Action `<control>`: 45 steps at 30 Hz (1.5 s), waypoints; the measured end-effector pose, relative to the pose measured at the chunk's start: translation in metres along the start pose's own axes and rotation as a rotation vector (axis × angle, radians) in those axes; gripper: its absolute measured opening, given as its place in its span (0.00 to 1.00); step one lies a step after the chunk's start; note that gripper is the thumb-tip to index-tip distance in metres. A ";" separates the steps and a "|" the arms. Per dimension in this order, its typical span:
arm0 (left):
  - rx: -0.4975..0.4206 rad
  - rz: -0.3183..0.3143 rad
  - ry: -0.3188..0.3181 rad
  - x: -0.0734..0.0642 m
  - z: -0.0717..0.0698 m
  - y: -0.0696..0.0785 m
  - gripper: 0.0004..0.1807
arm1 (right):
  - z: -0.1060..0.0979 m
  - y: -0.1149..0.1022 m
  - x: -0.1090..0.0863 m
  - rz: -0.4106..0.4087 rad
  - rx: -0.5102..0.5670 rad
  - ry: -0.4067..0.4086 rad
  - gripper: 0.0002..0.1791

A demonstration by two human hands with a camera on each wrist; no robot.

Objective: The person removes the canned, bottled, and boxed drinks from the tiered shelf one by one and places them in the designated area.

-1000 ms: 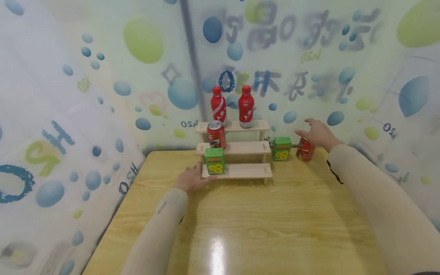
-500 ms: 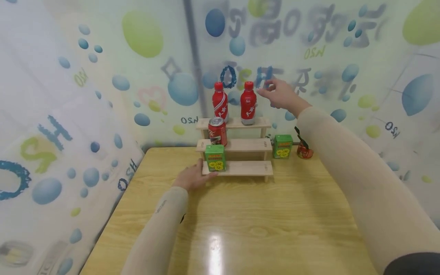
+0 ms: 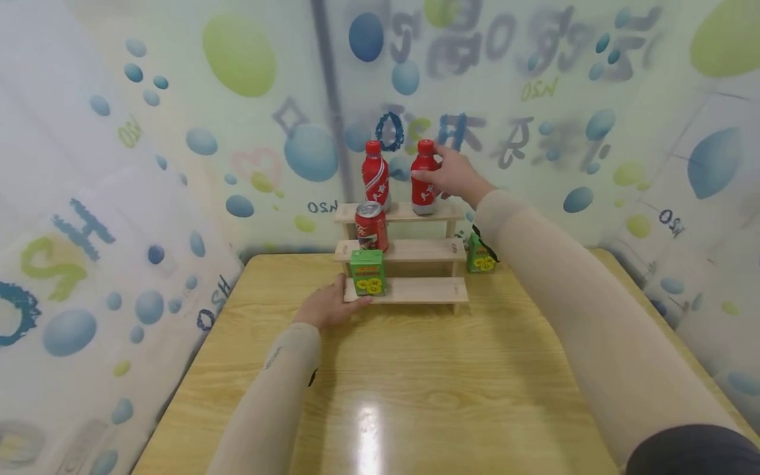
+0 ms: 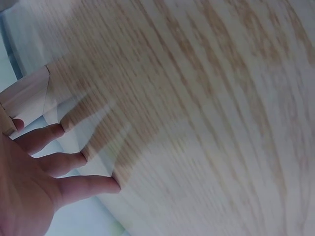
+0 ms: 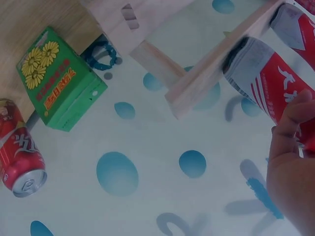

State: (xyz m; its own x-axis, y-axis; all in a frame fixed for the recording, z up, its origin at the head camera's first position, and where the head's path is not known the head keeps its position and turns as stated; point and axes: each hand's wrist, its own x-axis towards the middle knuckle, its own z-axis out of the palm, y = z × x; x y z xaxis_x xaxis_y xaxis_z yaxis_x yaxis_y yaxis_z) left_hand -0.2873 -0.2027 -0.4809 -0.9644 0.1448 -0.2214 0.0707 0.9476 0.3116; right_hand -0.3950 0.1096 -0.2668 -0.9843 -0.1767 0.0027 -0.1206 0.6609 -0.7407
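Note:
My right hand [image 3: 454, 175] grips the right-hand red plastic bottle [image 3: 423, 191] near its neck, thumb across the front. The bottle stands upright on the top step of a three-tier wooden display shelf [image 3: 427, 249]. In the right wrist view, fingers curl at its red label [image 5: 273, 81]. My left hand [image 3: 323, 305] rests against the left end of the bottom step, beside a green box with yellow flowers [image 3: 368, 274]. In the left wrist view, several straight fingers [image 4: 88, 184] reach to the table surface [image 4: 206, 147].
Another red bottle [image 3: 375, 175] stands on the top step at left. A red soda can [image 3: 371, 231] is on the middle step. A second green box [image 3: 479, 260] stands right of the shelf, and another red can [image 5: 19, 147] shows in the right wrist view. A patterned wall backs the table.
My right hand has moved left from above the can at right, past the shelf's right side, and taken hold of the right-hand bottle. The left hand stays at the shelf.

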 end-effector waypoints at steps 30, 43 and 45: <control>0.019 0.004 0.020 0.001 0.003 0.002 0.70 | -0.082 0.037 -0.030 -0.009 -0.018 0.187 0.46; 0.010 0.005 0.013 -0.001 0.002 0.003 0.71 | -0.125 0.084 -0.052 0.049 0.003 0.271 0.47; 0.002 0.004 0.014 0.000 0.002 0.003 0.71 | -0.131 0.091 -0.056 0.072 0.014 0.276 0.49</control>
State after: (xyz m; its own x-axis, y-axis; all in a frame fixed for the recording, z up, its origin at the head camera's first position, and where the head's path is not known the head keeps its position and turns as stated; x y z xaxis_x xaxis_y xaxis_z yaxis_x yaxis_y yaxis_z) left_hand -0.2862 -0.1994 -0.4822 -0.9674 0.1448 -0.2076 0.0751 0.9476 0.3106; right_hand -0.3678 0.2752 -0.2467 -0.9885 0.0769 0.1305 -0.0488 0.6539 -0.7550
